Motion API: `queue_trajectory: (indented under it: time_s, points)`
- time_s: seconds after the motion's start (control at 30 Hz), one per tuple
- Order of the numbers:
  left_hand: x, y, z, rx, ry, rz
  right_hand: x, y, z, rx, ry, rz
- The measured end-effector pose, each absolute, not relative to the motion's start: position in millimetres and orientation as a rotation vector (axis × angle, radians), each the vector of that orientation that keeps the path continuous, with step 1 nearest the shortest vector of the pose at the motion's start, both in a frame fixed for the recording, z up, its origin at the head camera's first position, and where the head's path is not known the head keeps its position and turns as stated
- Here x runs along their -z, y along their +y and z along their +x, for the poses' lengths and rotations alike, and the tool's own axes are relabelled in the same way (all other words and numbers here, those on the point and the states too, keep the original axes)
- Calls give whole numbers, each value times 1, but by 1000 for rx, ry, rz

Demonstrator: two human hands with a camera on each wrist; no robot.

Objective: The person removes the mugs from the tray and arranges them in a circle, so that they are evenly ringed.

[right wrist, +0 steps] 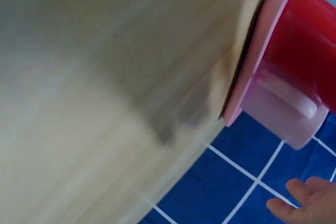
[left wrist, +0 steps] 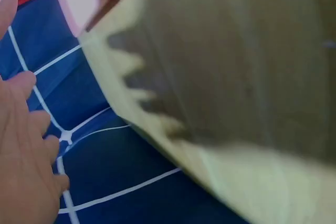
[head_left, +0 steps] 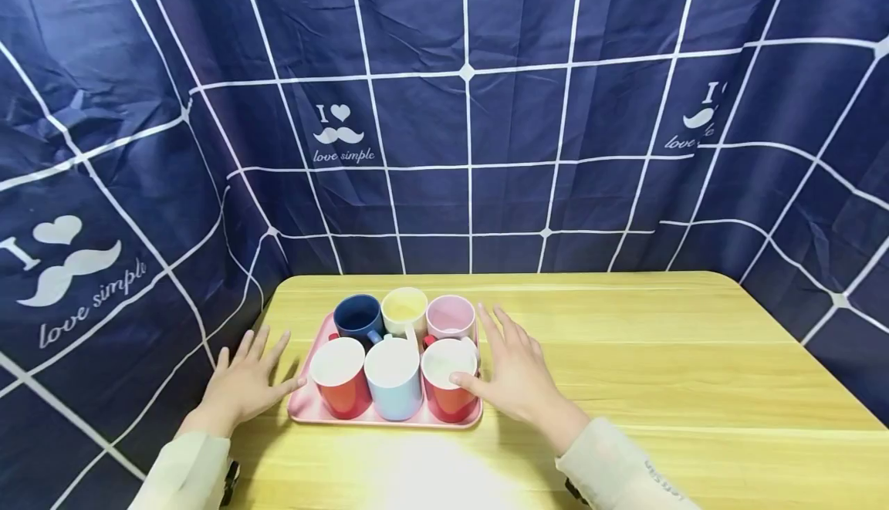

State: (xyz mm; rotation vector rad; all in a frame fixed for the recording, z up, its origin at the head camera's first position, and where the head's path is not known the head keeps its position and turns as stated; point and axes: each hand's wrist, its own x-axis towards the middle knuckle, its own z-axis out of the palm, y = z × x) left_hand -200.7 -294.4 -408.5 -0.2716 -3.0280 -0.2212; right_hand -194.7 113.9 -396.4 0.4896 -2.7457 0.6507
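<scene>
A pink tray (head_left: 444,424) carries two rows of mugs. In front stand a red mug (head_left: 345,394), a light blue mug (head_left: 396,391) and a second red mug (head_left: 447,403). Behind them are a navy mug (head_left: 356,317), a cream mug (head_left: 405,305) and a pink mug (head_left: 451,314). My left hand (head_left: 243,386), fingers spread, hovers beside the tray's left edge with its thumb toward the left red mug. On the other side, my right hand (head_left: 519,375) is spread at the tray's right edge, its thumb overlapping the right red mug in the head view. Neither hand holds anything.
The tray sits at the left part of a light wooden table (head_left: 660,371). A dark blue curtain (head_left: 514,124) with white grid lines hangs behind the table and along both sides. In the left wrist view, a hand shadow (left wrist: 173,82) falls across the wood.
</scene>
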Motion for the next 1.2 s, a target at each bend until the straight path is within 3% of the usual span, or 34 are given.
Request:
queue_trajectory:
  time_s: [0.37, 1.2]
  points:
    - [429, -297, -197, 267, -3008, -514, 414, 100, -187, -873, -2660, 477]
    - [442, -299, -192, 445, -3016, -709, 430, 79, -180, -1058, -2637, 391]
